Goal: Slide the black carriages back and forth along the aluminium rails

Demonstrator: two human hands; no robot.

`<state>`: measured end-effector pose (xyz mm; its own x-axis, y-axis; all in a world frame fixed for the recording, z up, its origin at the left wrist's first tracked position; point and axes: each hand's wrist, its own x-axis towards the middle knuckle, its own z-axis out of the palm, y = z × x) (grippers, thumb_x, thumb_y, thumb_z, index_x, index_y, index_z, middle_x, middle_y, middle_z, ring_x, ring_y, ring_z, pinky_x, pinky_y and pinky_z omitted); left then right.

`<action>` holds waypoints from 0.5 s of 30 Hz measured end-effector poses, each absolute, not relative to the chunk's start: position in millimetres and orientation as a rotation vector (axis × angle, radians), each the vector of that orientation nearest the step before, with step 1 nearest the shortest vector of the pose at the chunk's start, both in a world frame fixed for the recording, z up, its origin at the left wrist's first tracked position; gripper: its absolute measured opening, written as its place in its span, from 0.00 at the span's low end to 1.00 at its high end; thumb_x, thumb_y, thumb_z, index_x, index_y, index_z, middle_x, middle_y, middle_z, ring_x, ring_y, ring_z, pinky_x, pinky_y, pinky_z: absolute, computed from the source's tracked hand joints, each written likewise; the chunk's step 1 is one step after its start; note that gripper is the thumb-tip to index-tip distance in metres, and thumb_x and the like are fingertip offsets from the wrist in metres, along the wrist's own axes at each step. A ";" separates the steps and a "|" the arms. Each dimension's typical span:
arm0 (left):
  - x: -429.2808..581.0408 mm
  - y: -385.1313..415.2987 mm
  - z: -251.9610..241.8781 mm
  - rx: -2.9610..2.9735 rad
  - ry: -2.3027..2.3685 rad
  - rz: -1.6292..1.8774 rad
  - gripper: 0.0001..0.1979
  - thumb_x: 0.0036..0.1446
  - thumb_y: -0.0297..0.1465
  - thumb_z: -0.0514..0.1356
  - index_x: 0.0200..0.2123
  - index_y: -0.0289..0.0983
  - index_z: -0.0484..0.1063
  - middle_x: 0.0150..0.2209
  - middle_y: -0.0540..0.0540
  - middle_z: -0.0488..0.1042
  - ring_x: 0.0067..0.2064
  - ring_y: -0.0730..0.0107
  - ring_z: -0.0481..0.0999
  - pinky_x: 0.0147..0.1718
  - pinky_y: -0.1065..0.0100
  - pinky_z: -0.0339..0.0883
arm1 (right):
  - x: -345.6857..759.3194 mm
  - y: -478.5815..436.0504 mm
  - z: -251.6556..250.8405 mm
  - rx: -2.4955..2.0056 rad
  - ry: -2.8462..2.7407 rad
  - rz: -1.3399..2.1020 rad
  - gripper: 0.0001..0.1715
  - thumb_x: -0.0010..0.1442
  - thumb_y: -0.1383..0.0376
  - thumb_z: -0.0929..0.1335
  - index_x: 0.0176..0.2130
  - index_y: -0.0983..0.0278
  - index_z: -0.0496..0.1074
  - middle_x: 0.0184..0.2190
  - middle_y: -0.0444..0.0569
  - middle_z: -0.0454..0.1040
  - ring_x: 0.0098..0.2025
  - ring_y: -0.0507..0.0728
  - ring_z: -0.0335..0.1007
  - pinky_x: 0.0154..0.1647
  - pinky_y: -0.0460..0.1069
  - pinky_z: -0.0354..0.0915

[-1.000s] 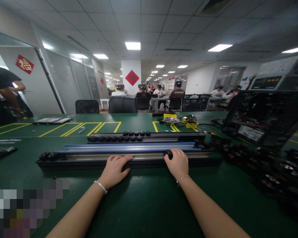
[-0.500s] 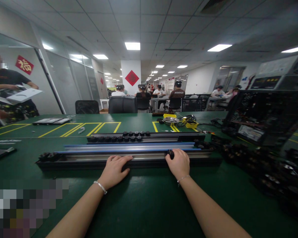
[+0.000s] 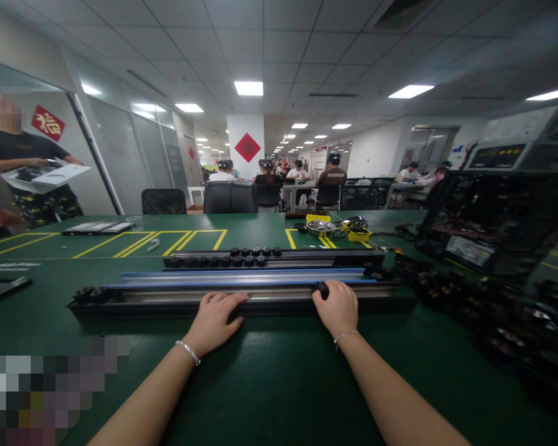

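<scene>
At left, at least 2 black knobs (image 3: 90, 293) sit on the end of a long black rail (image 3: 274, 307). The left hand (image 3: 215, 319) rests on this rail, thumb spread from the fingers. Behind lies a blue-edged strip (image 3: 242, 277). The right hand (image 3: 338, 308) is clamped on 1 small black piece (image 3: 321, 289) at the rail's right half. Farther right: a heap of dark parts (image 3: 506, 322).

Long black rail (image 3: 279, 306) with a silvery channel (image 3: 279, 293), lying flat and crosswise on a green tabletop (image 3: 270, 384), dark round pieces (image 3: 93, 293) clustered at its left end, small black knob-like piece (image 3: 322, 288), partly hidden, at the channel right of middle
</scene>
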<state>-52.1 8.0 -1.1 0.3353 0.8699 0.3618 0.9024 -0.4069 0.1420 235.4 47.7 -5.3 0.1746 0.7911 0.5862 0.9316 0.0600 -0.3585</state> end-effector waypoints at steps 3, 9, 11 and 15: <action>-52.0 8.1 -1.3 -2.498 -1.658 -0.596 0.23 0.51 0.34 0.55 0.52 0.50 0.60 0.53 0.53 0.68 0.49 0.63 0.65 0.51 0.55 0.48 | 236.7 47.9 -5.3 -1.764 -1.632 -0.257 0.17 0.51 0.61 0.61 0.37 0.67 0.71 0.39 0.53 0.73 0.47 0.59 0.62 0.52 0.52 0.49; -52.1 8.3 -1.9 -2.499 -1.650 -0.601 0.23 0.51 0.34 0.55 0.52 0.51 0.60 0.52 0.54 0.68 0.49 0.63 0.66 0.51 0.55 0.47 | 239.7 47.8 -4.7 -1.765 -1.625 -0.270 0.14 0.51 0.61 0.61 0.33 0.66 0.71 0.36 0.52 0.73 0.45 0.58 0.62 0.50 0.52 0.51; -52.3 8.4 -1.9 -2.499 -1.649 -0.600 0.23 0.51 0.34 0.55 0.52 0.50 0.60 0.52 0.53 0.69 0.49 0.63 0.66 0.51 0.55 0.47 | 240.4 48.1 -5.2 -1.761 -1.622 -0.276 0.13 0.51 0.62 0.61 0.32 0.66 0.71 0.35 0.52 0.73 0.44 0.58 0.63 0.50 0.52 0.51; -52.6 8.5 -1.7 -2.499 -1.652 -0.600 0.23 0.51 0.34 0.55 0.52 0.50 0.60 0.52 0.54 0.68 0.49 0.63 0.66 0.51 0.55 0.47 | 240.6 49.1 -7.0 -1.750 -1.604 -0.296 0.15 0.50 0.61 0.62 0.35 0.66 0.71 0.38 0.52 0.73 0.45 0.59 0.63 0.50 0.52 0.51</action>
<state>-52.6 8.5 -1.7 0.3395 0.8658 0.3676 0.9000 -0.4126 0.1407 240.6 49.1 -7.0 0.1948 0.7653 0.6135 0.9340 0.0462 -0.3543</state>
